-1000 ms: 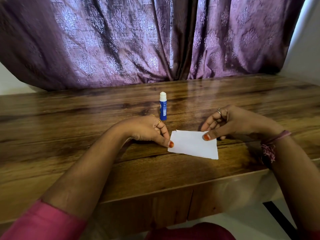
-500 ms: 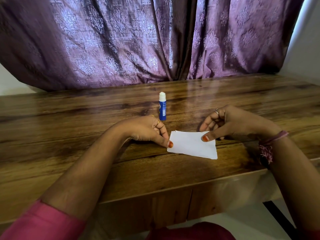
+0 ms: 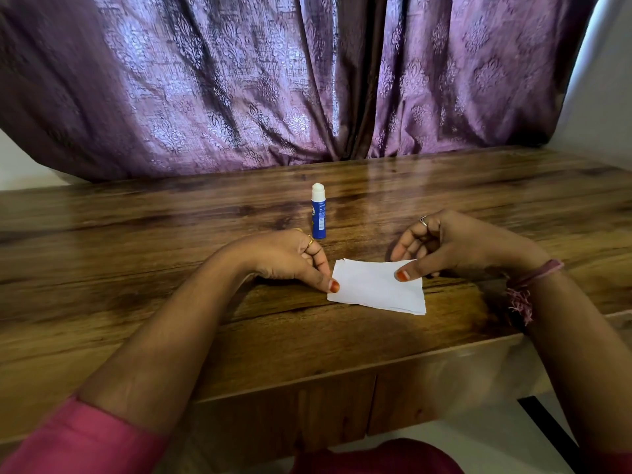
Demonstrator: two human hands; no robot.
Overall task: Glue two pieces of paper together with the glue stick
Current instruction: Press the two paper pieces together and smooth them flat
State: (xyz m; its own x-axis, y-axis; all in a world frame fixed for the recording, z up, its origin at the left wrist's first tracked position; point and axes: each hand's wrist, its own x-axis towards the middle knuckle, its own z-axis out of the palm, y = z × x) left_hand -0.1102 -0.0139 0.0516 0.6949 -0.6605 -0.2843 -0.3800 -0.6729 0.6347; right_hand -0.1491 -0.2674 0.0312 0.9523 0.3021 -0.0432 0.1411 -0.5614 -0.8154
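White paper (image 3: 372, 290) lies flat on the wooden table (image 3: 171, 319), with a second sheet's edges showing under it at the near right corner. My left hand (image 3: 290, 258) has its fingers curled, and its thumb and index finger meet at the paper's left edge. My right hand (image 3: 455, 244) holds the far right part of the sheet, thumb on top and fingers curled behind the far edge. The glue stick (image 3: 318, 212), blue with a white cap, stands upright just beyond my left hand and nothing touches it.
A purple patterned curtain (image 3: 273, 80) hangs behind the table's far edge. The table's near edge (image 3: 342, 371) runs just under my forearms. A pale wall (image 3: 608, 97) stands at the right.
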